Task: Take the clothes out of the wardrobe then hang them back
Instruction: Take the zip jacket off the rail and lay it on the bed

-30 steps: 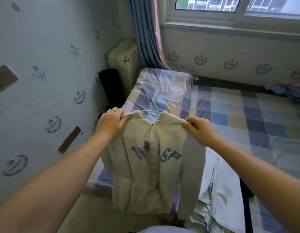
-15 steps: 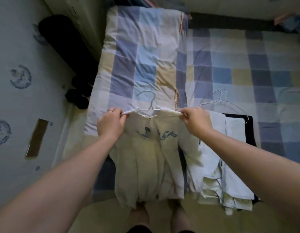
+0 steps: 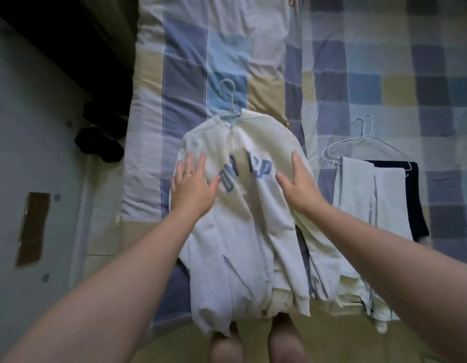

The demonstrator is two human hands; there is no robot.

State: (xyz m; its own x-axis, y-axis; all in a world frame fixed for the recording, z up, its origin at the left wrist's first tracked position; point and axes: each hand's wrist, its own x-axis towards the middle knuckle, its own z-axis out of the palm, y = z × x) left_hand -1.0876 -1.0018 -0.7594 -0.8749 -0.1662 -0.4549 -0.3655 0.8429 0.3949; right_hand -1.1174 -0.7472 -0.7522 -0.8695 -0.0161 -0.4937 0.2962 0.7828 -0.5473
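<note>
Lying flat on the bed [image 3: 358,61], the hoodie [image 3: 243,205] is still on its hanger [image 3: 231,100], and its bottom end droops over the bed's edge. Left of the hoodie is a wall [image 3: 31,153], with dark things on the floor that are too dim to make out. The left hand [image 3: 193,187] rests on the hoodie's left side, fingers spread, holding nothing. The right hand [image 3: 300,187] does the same on the right side — flat and loose, no grip. Right of the hoodie lie more clothes [image 3: 373,200] on wire hangers [image 3: 363,137], pale ones next to a dark one.

The hoodie looks soft and thick, so it will likely flop and bend, not stay stiff. It seems light enough for one hand. A good place to take it is the hanger's hook above the neck — or pinch both shoulders where the hanger sits under the cloth. Pulling on the sleeves could slide it off.
</note>
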